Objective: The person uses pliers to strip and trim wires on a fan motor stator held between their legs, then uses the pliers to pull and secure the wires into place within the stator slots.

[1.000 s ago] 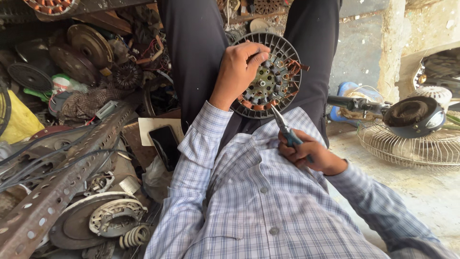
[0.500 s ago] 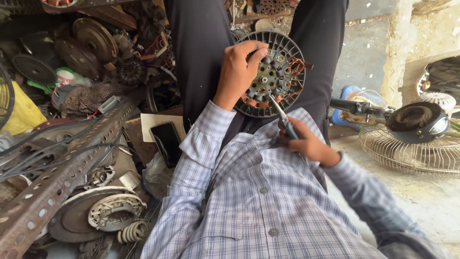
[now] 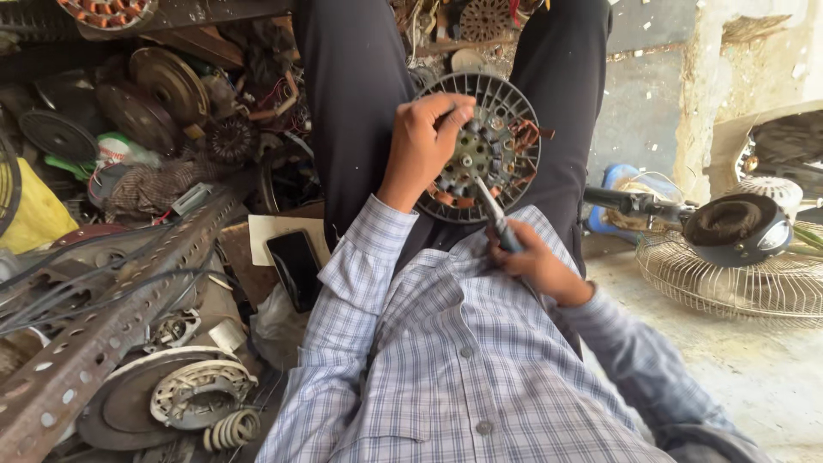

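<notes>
The round grey finned fan-motor housing (image 3: 480, 146), with its ring of copper-wound coils showing in the middle, rests on my lap between my dark-trousered thighs. My left hand (image 3: 426, 141) is curled over its upper left rim, fingers clamped on the fins and thumb side pressed against the face. My right hand (image 3: 533, 261) is closed around the blue-handled pliers (image 3: 495, 214), whose metal tip points up into the coil area near the centre hub.

I judge the housing to be stiff cast metal and fairly heavy for its size, so it should sit steady if I grip the rim. The fins give good purchase and look dusty rather than slick. The windings and thin reddish leads at the right edge look delicate; I would keep my fingers off them and hold only the outer ring. A black phone (image 3: 294, 267) lies on the floor beside my left arm, and a wire fan guard (image 3: 737, 283) sits off to the right.
</notes>
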